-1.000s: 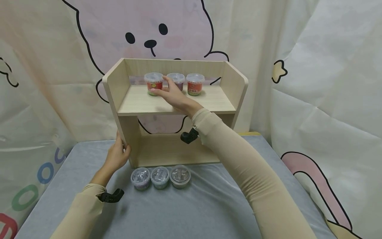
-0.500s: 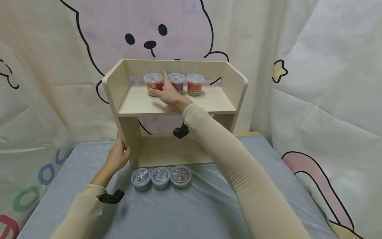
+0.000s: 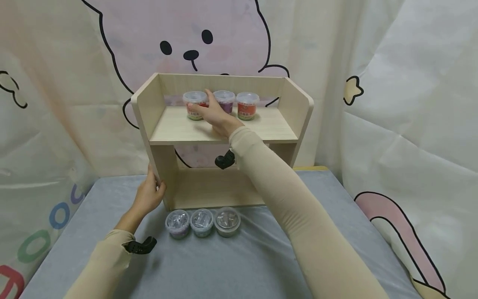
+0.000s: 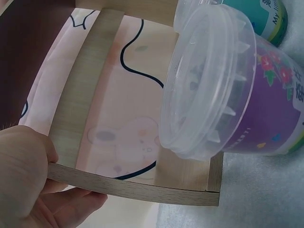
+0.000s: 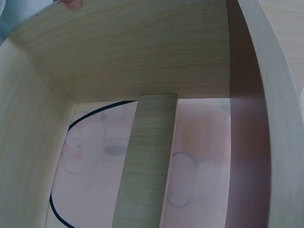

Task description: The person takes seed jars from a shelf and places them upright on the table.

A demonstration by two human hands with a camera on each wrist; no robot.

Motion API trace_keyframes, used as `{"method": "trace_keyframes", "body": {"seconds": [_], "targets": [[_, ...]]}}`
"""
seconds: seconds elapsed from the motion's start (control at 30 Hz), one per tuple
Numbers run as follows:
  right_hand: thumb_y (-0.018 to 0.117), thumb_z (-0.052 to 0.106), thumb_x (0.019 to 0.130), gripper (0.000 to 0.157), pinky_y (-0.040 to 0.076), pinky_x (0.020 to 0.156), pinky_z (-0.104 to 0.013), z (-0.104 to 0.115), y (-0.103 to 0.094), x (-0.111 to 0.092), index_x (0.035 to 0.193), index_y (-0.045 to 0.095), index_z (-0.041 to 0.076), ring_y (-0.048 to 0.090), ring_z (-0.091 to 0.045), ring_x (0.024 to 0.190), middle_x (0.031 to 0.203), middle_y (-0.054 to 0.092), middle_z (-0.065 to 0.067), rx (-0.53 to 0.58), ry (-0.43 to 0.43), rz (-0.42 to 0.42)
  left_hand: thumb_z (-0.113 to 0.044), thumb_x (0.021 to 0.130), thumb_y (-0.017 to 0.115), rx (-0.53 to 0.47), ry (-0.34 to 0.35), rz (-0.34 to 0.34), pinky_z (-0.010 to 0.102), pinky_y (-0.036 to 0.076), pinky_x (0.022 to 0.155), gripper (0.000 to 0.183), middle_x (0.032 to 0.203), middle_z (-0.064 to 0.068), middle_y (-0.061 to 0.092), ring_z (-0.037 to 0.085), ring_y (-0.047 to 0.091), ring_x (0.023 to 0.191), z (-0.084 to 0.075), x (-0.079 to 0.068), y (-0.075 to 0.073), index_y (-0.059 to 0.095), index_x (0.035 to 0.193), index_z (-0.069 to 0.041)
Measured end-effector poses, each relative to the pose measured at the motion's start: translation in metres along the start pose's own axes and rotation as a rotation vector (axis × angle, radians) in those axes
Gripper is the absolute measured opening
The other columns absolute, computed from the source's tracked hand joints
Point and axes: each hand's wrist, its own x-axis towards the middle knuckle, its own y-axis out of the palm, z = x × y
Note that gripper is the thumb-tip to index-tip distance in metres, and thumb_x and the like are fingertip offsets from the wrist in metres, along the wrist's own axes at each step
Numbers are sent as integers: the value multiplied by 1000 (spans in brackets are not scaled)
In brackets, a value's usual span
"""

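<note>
A pale wooden two-tier shelf (image 3: 224,124) stands on the table. My left hand (image 3: 148,195) grips the front edge of its left side panel, fingers outside and thumb on the inner side in the left wrist view. On the upper tier, my right hand (image 3: 220,116) pinches the left tub (image 3: 195,99), a small clear-lidded plastic tub with a red label. Its thumb lies across the front, the index finger at the right side. A purple-labelled tub (image 3: 225,99) stands partly behind that hand. To its right stands another red-labelled tub (image 3: 247,106).
Three more lidded tubs stand in a row before the shelf: one purple-labelled (image 4: 270,102), one teal-labelled (image 4: 266,21), and the right one (image 3: 227,221). Grey-blue cloth (image 3: 224,270) covers the table. Printed curtains (image 3: 396,104) hang behind and beside it.
The right wrist and forearm have shifted left. The left tub's label has turned, showing other markings. More of the purple-labelled tub shows. The left hand keeps its hold on the panel.
</note>
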Motion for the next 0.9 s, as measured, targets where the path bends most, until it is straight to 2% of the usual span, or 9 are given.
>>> {"method": "trace_keyframes", "body": {"seconds": [0.27,0.37,0.5,0.63,0.73,0.9], "targets": [[64,35,98,86,19,128,-33,2,6,1,163,8,25,22,-16,157,169,20,-1,-65,10,-37,-5,96,51,-3,-7,23,64,53,81,78,116,38,65,54,67,97,-1,1,-2,6,160,-4],[61,39,100,84,19,128,-34,3,6,1,163,8,26,21,-15,157,169,21,0,-70,30,-34,-6,97,51,3,-13,32,60,52,74,80,109,36,66,50,67,91,-1,1,-2,3,161,-6],[58,44,100,81,19,128,-34,5,6,1,163,9,28,20,-14,157,169,21,2,-67,54,-29,-6,97,51,16,-19,30,48,49,63,80,94,28,67,37,63,75,-2,0,-2,4,161,-7],[59,43,100,80,20,128,-35,5,7,0,163,13,27,22,-14,156,168,24,2,-50,52,-39,-6,96,52,21,-18,23,38,42,59,79,82,21,63,27,55,66,-3,0,-2,7,160,-7],[60,42,100,78,23,127,-34,4,9,1,163,17,26,25,-14,155,167,28,2,-50,32,-56,-6,95,53,20,-16,17,36,41,58,80,80,20,62,26,53,65,-1,1,-1,7,160,-8],[62,44,98,78,25,126,-32,1,10,2,162,21,25,26,-15,155,167,28,2,-81,26,-104,-7,96,53,19,-6,18,39,45,59,79,87,26,65,31,59,69,0,0,0,6,160,-6]]}}
